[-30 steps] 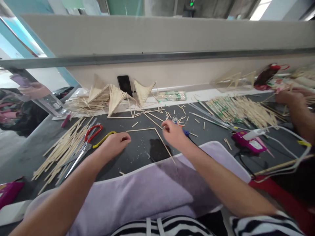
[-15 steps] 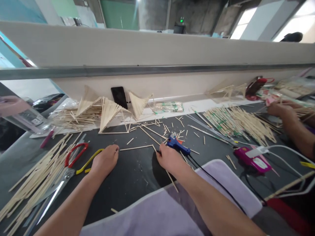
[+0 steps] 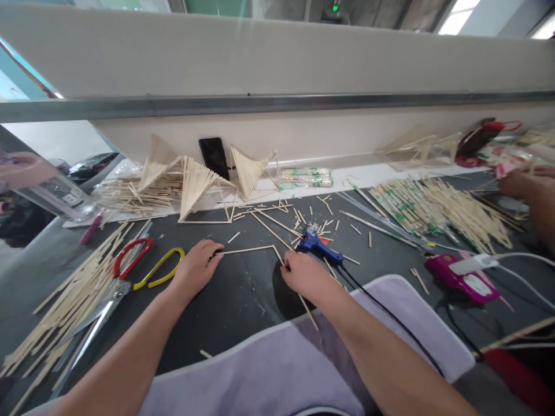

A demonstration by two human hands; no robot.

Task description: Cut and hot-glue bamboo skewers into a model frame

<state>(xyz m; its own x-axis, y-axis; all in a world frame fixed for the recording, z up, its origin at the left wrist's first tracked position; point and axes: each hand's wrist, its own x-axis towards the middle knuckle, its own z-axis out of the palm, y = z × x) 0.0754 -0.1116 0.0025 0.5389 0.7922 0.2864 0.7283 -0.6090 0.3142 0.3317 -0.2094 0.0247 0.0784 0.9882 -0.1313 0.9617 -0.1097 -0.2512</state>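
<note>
In the head view, your left hand (image 3: 197, 268), left of centre, meets the end of a level stick (image 3: 249, 250) mid-frame, though I cannot tell whether its fingers pinch it. Your right hand (image 3: 307, 277) narrowly pinches a slanting stick (image 3: 309, 312), hiding its middle; the blue glue gun (image 3: 321, 249) above blurs towards its front, and a co-worker's arm (image 3: 544, 208) is cut off at the right edge.

L hand (image 3: 200, 267) was at 1 end of a thin stick (image 3: 247, 251); R hand (image 3: 304, 273) pinched a 2nd stick (image 3: 309, 312), approx. meeting it at a corner. Glue gun (image 3: 321, 249) lay at R hand's 1 o'clock, scissors (image 3: 120, 289) L hand's 9.
</note>
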